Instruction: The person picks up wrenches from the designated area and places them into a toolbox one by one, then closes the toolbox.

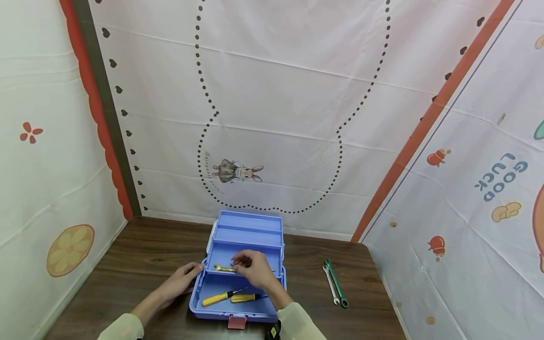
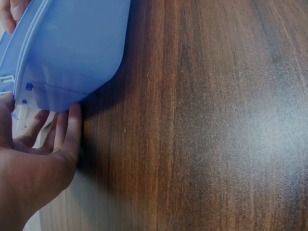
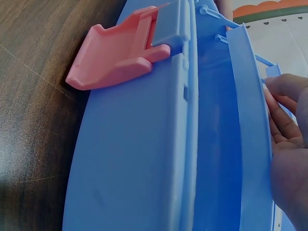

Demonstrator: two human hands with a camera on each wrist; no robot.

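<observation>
An opened blue toolbox (image 1: 196,304) stands on the table, its upper tray (image 1: 214,255) raised behind the lower compartment. My left hand (image 1: 180,282) grips the box's left edge; in the left wrist view the thumb is at the rim and the fingers touch the outer wall. Over the tray, my right hand (image 1: 255,268) pinches a slim silvery tool, mostly hidden by the fingers. A gold-coloured wrench (image 1: 223,268) lies in the tray just left of it. Down in the lower compartment are two yellow-handled screwdrivers (image 1: 216,299).
To the box's right, a silver wrench (image 1: 330,284) and a green wrench (image 1: 336,283) lie side by side on the wooden table (image 1: 161,255). A pink latch (image 3: 115,50) hangs at the box's front. Printed cloth walls (image 1: 272,118) surround the table's back and sides.
</observation>
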